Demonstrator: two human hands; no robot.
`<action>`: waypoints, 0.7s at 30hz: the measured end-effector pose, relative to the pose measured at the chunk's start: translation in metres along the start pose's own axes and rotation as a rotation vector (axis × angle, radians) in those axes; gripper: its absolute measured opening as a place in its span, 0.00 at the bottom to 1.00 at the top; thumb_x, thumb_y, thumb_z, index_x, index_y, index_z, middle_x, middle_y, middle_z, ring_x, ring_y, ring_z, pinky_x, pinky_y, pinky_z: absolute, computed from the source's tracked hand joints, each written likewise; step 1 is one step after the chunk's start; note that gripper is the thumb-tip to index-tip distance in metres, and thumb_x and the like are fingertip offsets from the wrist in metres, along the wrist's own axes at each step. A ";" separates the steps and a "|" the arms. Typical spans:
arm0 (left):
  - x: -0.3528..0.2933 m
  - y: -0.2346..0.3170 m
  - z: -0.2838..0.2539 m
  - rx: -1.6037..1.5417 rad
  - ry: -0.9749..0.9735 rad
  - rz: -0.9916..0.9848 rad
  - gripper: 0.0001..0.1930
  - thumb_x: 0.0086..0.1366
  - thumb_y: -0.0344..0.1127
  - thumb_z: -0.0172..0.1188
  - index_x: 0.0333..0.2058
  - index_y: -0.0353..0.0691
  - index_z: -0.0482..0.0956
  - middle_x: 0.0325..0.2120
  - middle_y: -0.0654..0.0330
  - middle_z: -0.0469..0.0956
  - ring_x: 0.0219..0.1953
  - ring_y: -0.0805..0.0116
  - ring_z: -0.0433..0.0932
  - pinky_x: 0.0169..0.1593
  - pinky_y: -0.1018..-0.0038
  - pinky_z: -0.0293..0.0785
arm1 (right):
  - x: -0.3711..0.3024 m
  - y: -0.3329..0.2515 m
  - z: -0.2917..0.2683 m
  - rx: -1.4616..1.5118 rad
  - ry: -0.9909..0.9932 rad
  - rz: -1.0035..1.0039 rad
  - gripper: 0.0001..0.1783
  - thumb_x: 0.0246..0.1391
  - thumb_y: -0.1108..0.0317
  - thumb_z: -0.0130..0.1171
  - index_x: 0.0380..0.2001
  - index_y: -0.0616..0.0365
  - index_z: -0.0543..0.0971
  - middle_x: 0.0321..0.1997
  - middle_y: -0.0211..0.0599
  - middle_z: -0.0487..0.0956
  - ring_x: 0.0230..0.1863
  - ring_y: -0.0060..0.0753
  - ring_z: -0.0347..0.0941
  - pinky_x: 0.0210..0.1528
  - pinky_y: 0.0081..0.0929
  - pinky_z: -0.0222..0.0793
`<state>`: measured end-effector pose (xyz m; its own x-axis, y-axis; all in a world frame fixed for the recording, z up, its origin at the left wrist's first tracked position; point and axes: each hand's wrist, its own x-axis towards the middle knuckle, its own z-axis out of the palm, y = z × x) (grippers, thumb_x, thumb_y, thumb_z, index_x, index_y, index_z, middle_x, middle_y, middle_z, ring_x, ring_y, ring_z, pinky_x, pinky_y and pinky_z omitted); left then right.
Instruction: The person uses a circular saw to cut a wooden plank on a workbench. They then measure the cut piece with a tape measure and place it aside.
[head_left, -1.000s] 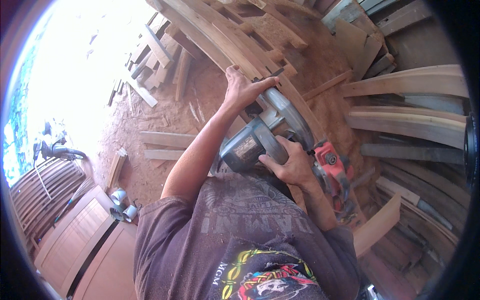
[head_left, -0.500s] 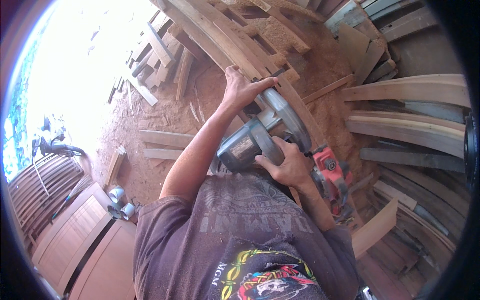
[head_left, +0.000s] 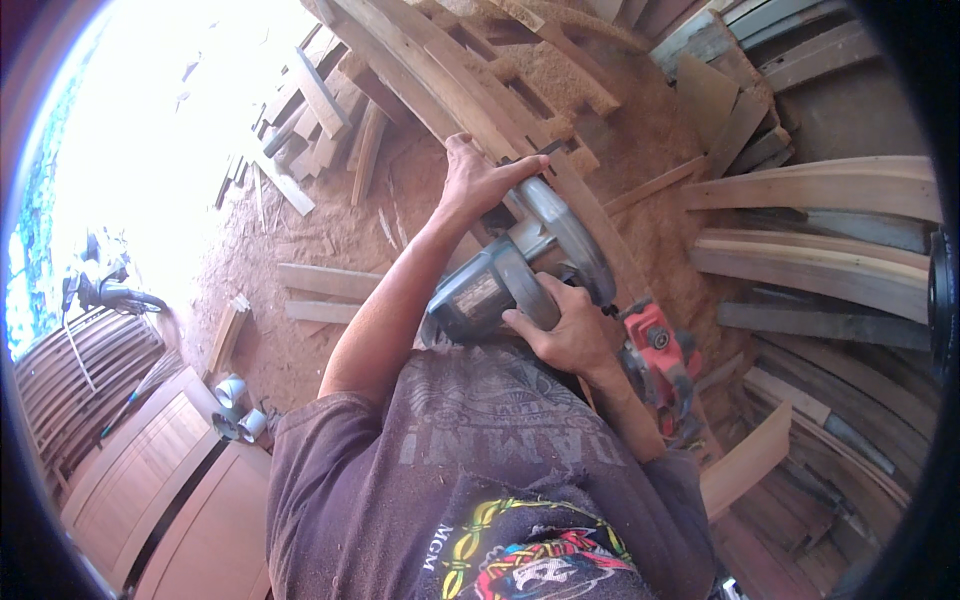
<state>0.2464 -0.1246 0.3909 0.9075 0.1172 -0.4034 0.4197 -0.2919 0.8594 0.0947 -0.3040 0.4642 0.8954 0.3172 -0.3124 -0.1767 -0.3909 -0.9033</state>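
A grey-green circular saw (head_left: 475, 298) rests on a long wooden plank (head_left: 470, 95) in front of my body. My right hand (head_left: 572, 330) is wrapped round its looped rear handle. At the saw's front, my left hand (head_left: 475, 185) grips the base area, thumb stretched across to the right and fingers bent at the plank's left edge. The undersides of those fingers are hidden. The rounded blade guard (head_left: 572, 235) faces right; the blade cannot be seen. Just right of my right hand sits a red-and-black power tool (head_left: 655, 345).
Curved wooden pieces (head_left: 820, 265) are stacked at the right. Offcuts (head_left: 315, 110) lie on the sawdust-covered floor at the upper left. Wooden door panels (head_left: 150, 440) and white cans (head_left: 238, 410) are at the lower left, with a motorbike (head_left: 105, 285) beyond.
The saw has shifted slightly left and toward me, with my right hand moving along on its handle. My left hand keeps nearly the same place at the front.
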 end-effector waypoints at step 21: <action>0.019 -0.007 -0.015 -0.075 -0.033 -0.036 0.65 0.47 0.59 0.87 0.63 0.14 0.54 0.53 0.30 0.78 0.56 0.45 0.84 0.61 0.66 0.81 | 0.019 -0.001 0.012 0.020 0.003 -0.065 0.19 0.59 0.65 0.74 0.49 0.65 0.83 0.37 0.48 0.88 0.40 0.34 0.86 0.46 0.34 0.79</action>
<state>0.2604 -0.1064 0.3818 0.8912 0.0942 -0.4436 0.4533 -0.2159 0.8648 0.1070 -0.2872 0.4555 0.9066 0.3385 -0.2520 -0.1261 -0.3526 -0.9272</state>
